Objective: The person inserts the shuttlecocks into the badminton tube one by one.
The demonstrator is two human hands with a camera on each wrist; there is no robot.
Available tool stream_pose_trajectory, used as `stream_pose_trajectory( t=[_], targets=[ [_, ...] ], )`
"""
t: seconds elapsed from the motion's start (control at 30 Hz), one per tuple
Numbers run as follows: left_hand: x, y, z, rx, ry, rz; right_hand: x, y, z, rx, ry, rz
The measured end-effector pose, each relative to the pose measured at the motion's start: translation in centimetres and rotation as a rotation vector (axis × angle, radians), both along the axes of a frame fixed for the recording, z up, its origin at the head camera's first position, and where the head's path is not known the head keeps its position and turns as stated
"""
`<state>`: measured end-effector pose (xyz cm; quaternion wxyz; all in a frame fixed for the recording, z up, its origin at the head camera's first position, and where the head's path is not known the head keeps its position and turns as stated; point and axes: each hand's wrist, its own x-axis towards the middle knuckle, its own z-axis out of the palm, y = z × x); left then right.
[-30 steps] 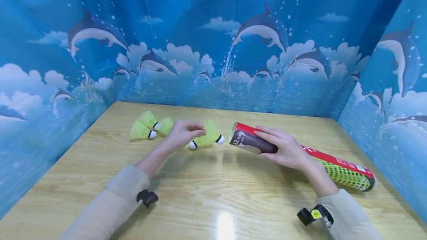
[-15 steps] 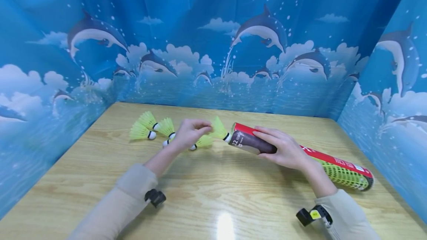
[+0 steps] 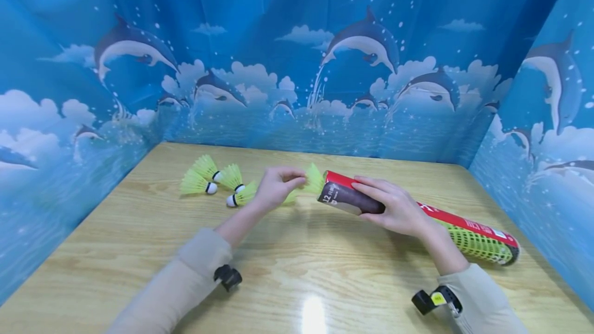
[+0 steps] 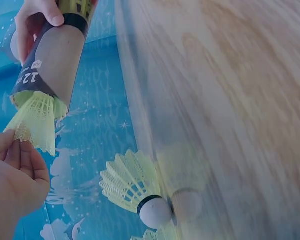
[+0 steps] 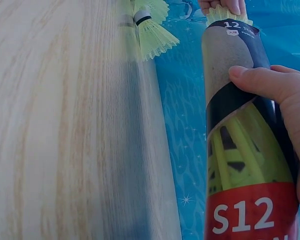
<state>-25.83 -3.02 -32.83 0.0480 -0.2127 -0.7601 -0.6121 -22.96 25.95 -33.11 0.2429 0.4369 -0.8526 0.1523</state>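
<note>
In the head view my left hand [image 3: 277, 185] pinches the skirt edge of a yellow shuttlecock [image 3: 314, 179]. The left wrist view shows that shuttlecock's narrow end inside the mouth of a long tube [image 4: 60, 60], its skirt partly sticking out. My right hand [image 3: 397, 207] grips the tube near its mouth, with the thumb on one side and the fingers over the other. The tube is red and dark with a see-through part, and its mouth is tilted up to the left. The shuttlecock's cork is hidden in the tube.
Several yellow shuttlecocks lie on the wooden table [image 3: 278, 282] to the left, among them one shuttlecock [image 3: 194, 183] at the far left and another [image 3: 242, 196] beside my left forearm. A blue dolphin-print curtain [image 3: 287, 66] borders the table's back and sides.
My left hand has moved right, having picked up a shuttlecock and brought it cork first into the tube's mouth. The right hand and tube have hardly moved.
</note>
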Motion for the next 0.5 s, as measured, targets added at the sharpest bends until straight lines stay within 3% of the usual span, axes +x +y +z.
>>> stream_pose_trajectory(
  t=[0.17, 0.3, 0.5],
  targets=[
    [0.01, 0.46, -0.32, -0.008, -0.050, 0.023, 0.14, -0.04, 0.06, -0.004, -0.005, -0.006],
    [-0.01, 0.70, -0.47, -0.069, -0.077, 0.037, 0.21, -0.03, 0.04, -0.001, -0.019, -0.015],
    [0.03, 1.00, -0.44, -0.157, -0.058, 0.031, 0.17, 0.05, 0.10, -0.003, -0.014, -0.015]
  ],
)
